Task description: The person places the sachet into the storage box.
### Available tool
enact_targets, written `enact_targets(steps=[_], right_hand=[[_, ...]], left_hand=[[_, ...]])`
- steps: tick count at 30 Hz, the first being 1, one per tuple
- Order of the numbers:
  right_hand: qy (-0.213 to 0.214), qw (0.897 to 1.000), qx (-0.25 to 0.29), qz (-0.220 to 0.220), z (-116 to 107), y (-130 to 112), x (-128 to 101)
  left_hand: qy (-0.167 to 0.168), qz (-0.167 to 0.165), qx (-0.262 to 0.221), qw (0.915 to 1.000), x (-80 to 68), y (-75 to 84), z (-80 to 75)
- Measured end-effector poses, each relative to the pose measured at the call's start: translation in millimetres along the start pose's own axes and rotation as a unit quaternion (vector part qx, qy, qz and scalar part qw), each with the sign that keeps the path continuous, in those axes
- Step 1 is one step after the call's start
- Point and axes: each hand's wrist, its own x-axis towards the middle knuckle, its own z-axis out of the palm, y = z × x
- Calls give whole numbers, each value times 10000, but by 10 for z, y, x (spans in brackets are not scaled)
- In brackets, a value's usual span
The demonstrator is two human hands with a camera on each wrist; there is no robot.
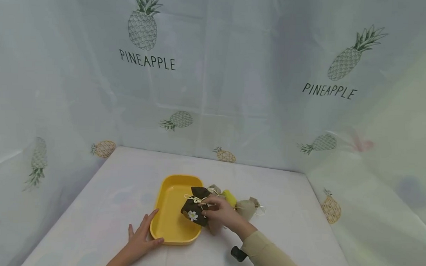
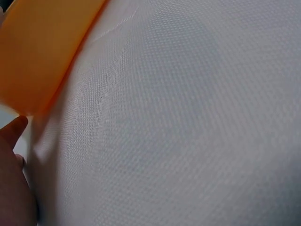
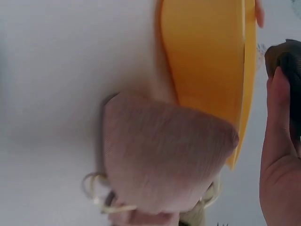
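A dark brown drawstring pouch (image 1: 197, 215) with a white flower hangs over the right side of a yellow tray (image 1: 172, 229). My right hand (image 1: 227, 217) pinches it near its cord. In the right wrist view, part of the dark pouch shows beyond the thumb. My left hand (image 1: 141, 239) has its fingers spread along the tray's left edge, its thumb at the front rim. A pinkish-brown pouch (image 3: 164, 150) lies against the tray's right side, partly hidden by my right hand in the head view.
Right of the tray lie a bright yellow item (image 1: 229, 197) and a beige drawstring pouch (image 1: 245, 207). Another light pouch (image 1: 214, 188) shows behind the dark one. A pineapple-print curtain (image 1: 235, 90) hangs behind and beside the white table (image 1: 283, 229).
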Motion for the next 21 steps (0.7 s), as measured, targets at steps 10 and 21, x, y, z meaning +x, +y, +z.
enact_targets(steps=[10,21], right_hand=[[-110,9975,213,659,268,-140,332],[-92,9953,-77,964,279,-170,772]], left_hand=[[19,-281,82,9996,-8,39,-8],[90,-245,179,9995,6,-11,13]])
